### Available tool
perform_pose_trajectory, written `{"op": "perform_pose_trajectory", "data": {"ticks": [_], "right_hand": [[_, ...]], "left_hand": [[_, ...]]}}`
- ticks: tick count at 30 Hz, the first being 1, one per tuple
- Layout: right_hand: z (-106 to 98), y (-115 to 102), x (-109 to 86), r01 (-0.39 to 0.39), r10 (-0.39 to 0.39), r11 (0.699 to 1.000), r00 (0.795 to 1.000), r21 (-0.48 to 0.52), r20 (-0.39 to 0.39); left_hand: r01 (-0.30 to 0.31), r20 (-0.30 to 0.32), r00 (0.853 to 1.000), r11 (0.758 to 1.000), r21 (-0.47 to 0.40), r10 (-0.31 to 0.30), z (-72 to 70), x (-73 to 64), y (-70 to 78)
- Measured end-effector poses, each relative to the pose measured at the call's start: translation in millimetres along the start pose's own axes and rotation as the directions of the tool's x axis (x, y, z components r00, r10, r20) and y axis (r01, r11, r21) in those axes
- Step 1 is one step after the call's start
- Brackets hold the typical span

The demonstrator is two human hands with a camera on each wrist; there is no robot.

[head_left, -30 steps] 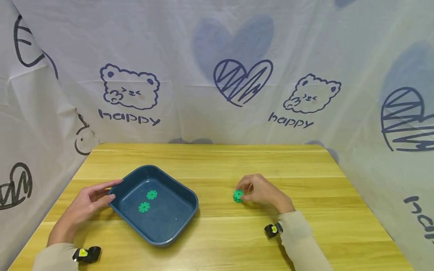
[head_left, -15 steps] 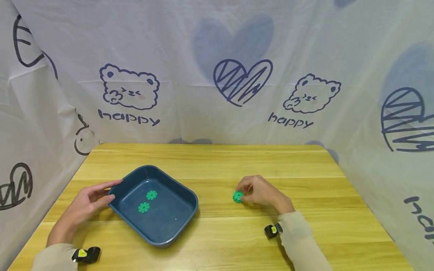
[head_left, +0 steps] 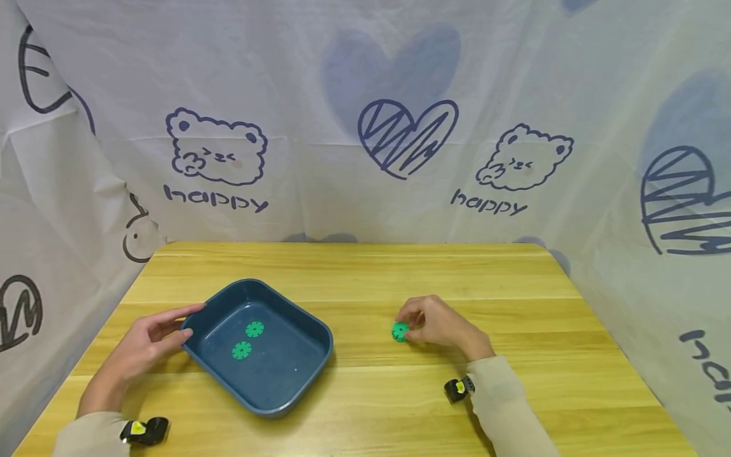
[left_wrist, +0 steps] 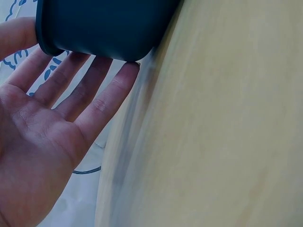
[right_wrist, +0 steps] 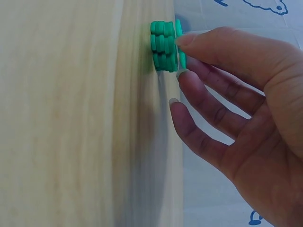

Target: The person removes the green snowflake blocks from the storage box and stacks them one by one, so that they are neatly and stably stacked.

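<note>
L hand [head_left: 139, 346] fingers fairly straight, tips on blue tray [head_left: 280, 374] rim & outer wall, w/ 2 loose green discs [head_left: 254, 329] inside, to their right; a careless push there could prob shift the tray. R hand [head_left: 438, 321] thumb & finger pinch the top disc [right_wrist: 178, 28], w/ the green stack [right_wrist: 163, 45] right under the fingertips; a slipped pinch or a lower finger catching it could topple the lot
</note>
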State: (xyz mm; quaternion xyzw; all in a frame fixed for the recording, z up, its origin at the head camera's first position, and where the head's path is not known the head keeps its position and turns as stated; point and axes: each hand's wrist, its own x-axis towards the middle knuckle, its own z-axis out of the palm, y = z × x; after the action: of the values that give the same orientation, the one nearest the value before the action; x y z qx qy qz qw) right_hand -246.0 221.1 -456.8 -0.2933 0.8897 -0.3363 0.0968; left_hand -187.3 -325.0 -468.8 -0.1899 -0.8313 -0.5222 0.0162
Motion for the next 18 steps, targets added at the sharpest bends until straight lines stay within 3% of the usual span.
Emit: {"op": "perform_pose_trajectory", "data": {"ticks": [18], "right_hand": [[0.1, 2.3, 0.1, -0.005, 0.005, 1.000, 1.000, -0.005, 0.001]], "left_hand": [[0.008, 0.006, 1.000, 1.000, 0.012, -0.008, -0.6, 0.7, 0.9]]}}
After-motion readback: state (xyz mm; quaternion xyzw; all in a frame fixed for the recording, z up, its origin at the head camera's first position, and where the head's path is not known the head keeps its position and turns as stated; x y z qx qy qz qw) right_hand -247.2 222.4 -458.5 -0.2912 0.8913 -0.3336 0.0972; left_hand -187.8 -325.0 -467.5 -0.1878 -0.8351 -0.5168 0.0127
